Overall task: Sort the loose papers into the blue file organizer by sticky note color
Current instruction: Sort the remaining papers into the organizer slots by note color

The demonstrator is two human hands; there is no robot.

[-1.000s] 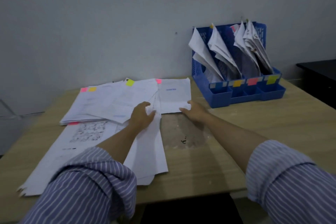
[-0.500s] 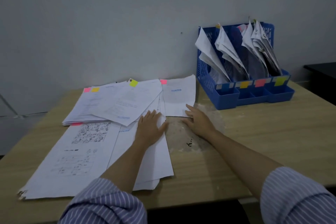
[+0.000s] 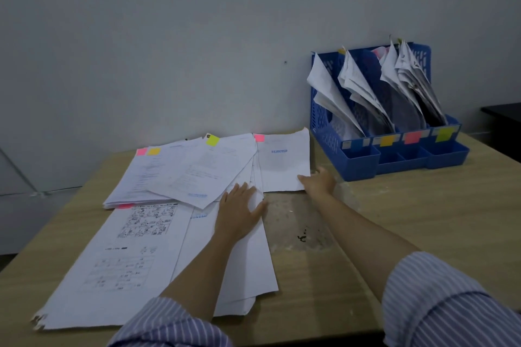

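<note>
Spreading across a pale wood-grain tabletop (image 3: 423, 222) against a plain grey wall (image 3: 169, 36): loose papers (image 3: 180, 177) fanned over the left half. Sticky notes along their far edges, left to right: pink (image 3: 141, 151), orange (image 3: 154, 151), yellow-green (image 3: 212, 140), pink (image 3: 259, 138). Nearest sheet (image 3: 118, 256) carries small printed diagrams, too small to read. Left hand (image 3: 239, 213) lies flat on the papers, fingers straight and spread, holding nothing. Rightmost sheet (image 3: 283, 163) has a blue stamp reading "REJECTED"; another blue stamp on the angled sheet by the left hand is blurred. Worn, scuffed patch of tabletop (image 3: 304, 222) between the two forearms. Right hand (image 3: 320, 182) at that sheet's near right corner, fingertips touching its edge; whether it pinches the paper I cannot tell. Organizer (image 3: 392, 155), blue, stands at the far right by the wall, four slots stuffed with leaning papers, front tags blue, orange, pink, yellow-green. Dark furniture (image 3: 504, 127) at far right edge. Striped sleeves on both arms.
</note>
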